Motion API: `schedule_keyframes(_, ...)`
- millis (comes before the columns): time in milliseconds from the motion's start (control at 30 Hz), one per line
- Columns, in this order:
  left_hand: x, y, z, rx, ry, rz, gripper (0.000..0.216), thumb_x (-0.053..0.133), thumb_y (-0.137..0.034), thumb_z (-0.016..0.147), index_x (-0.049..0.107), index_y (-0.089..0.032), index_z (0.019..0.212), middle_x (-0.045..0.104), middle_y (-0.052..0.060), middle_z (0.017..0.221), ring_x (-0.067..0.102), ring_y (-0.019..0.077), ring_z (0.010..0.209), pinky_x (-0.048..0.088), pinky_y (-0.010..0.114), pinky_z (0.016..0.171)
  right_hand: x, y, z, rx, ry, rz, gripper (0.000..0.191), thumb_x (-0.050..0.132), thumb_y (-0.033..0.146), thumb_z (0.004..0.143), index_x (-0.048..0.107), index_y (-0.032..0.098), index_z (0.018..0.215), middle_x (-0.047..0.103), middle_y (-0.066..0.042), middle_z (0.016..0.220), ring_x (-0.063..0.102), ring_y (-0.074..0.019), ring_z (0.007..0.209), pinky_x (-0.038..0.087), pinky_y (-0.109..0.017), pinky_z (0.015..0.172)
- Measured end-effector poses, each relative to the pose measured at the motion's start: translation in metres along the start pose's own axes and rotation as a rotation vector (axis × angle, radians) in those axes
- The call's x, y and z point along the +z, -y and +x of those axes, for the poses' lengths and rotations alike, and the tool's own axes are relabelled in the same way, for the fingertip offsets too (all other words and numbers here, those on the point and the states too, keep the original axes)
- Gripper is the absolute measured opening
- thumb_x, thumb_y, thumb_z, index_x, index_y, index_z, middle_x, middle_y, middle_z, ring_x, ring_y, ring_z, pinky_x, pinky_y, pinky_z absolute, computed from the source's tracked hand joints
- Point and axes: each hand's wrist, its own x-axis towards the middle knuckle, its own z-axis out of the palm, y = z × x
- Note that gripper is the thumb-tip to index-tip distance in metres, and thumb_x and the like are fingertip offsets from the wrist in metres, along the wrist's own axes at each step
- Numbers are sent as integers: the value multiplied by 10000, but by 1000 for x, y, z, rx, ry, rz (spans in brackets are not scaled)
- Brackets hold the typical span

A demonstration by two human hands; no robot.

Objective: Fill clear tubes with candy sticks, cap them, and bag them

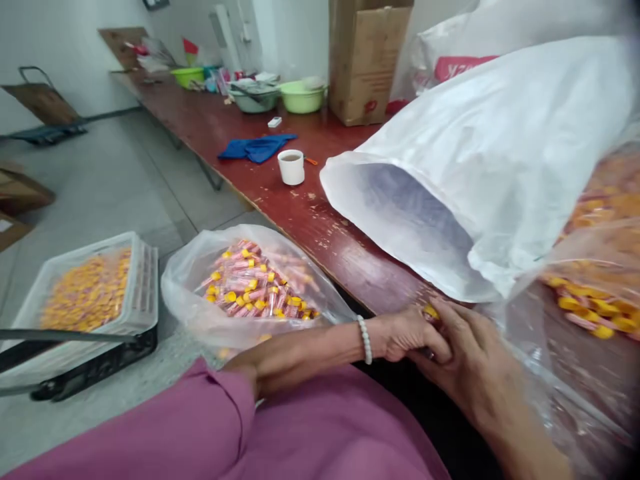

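Observation:
My left hand (417, 333), with a pale bead bracelet at the wrist, is closed and meets my right hand (465, 350) at the table's front edge. Between them shows the yellow cap (431, 311) of a small tube; the rest is hidden by the fingers. My right fingers are bent around it too. Just beyond the hands lies a large white sack (475, 153), its mouth gaping toward the left. To the right, a clear plastic bag (610, 247) holds many pink tubes with yellow caps. At the left, an open plastic bag (187, 280) contains similar tubes.
A white crate (145, 273) of yellow-capped pieces stands on a trolley at left. On the red table (345, 247) are a white cup (291, 168), a blue cloth (257, 148), green basins (303, 99) and a cardboard box (373, 67).

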Motion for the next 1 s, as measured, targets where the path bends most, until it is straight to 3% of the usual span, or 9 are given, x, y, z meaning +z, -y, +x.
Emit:
schedule_keyframes(133, -30, -29, -60, 157, -162, 142, 196, 606, -71, 455, 547, -121, 634, 521, -21, 609, 498, 101, 586, 391, 206, 528, 2, 29, 22, 20, 86, 174, 794, 610, 575, 761, 307, 206, 1396, 421, -172, 1329, 466, -337, 1181, 473, -511, 906)
schedule_keyframes(233, -75, -60, -117, 362, -570, 504, 298, 627, -101, 526, 573, -137, 817, 517, -34, 656, 483, 83, 587, 385, 192, 551, 7, 32, 23, 118, 38, 249, 834, 612, 558, 767, 246, 207, 1429, 299, -181, 1421, 355, -349, 1292, 408, -544, 990)
schedule_keyframes(333, -127, -84, -180, 401, -939, 846, 325, 636, -195, 585, 549, -148, 895, 591, 1, 773, 559, 135, 683, 435, 227, 617, 13, 15, 8, 215, 13, 284, 598, 556, 480, 836, 390, 231, 1354, 416, -152, 1335, 433, -309, 1238, 415, -515, 995)
schedule_keyframes(400, -157, -91, -219, 258, -1224, 1145, 352, 646, -255, 599, 547, -164, 925, 606, 0, 795, 571, 159, 714, 431, 240, 634, 16, 3, -3, 259, 28, 317, 494, 545, 451, 849, 463, 245, 1290, 484, -128, 1270, 477, -288, 1200, 432, -496, 986)
schedule_keyframes(467, -181, -91, -251, -66, -1382, 1405, 395, 656, -354, 620, 567, -175, 961, 615, 11, 810, 575, 196, 752, 424, 271, 661, 16, -4, -10, 283, 30, 332, 439, 545, 435, 851, 504, 248, 1246, 518, -117, 1236, 498, -279, 1181, 441, -488, 982)
schedule_keyframes(567, -201, -83, -279, -373, -1366, 1496, 592, 657, -518, 623, 545, -179, 1095, 628, 47, 908, 590, 247, 838, 430, 304, 693, 16, -8, -12, 311, 27, 333, 395, 541, 414, 856, 533, 244, 1212, 532, -116, 1223, 514, -272, 1164, 443, -481, 981)
schedule_keyframes(667, -205, -78, -286, -343, -1311, 1480, 717, 652, -580, 616, 494, -180, 1190, 620, 79, 1046, 592, 265, 923, 451, 326, 754, 17, -8, -11, 316, 9, 341, 372, 546, 385, 857, 542, 233, 1197, 533, -117, 1225, 517, -262, 1159, 443, -471, 981)
schedule_keyframes(867, -180, -100, -245, 44, -1271, 1715, 502, 478, -551, 780, 473, -236, 1170, 582, 43, 1172, 542, 281, 1056, 421, 413, 911, 18, -18, -18, 377, -3, 367, 299, 516, 297, 876, 550, 222, 1163, 541, -100, 1224, 542, -221, 1126, 480, -422, 947)
schedule_keyframes(1000, -144, -127, -161, 377, -920, 1690, 350, 486, -449, 807, 571, -235, 1071, 608, 36, 1119, 573, 239, 1015, 441, 364, 907, 25, -39, -5, 519, -66, 377, 228, 468, 262, 885, 594, 202, 1064, 627, -89, 1072, 616, -194, 970, 527, -362, 843)
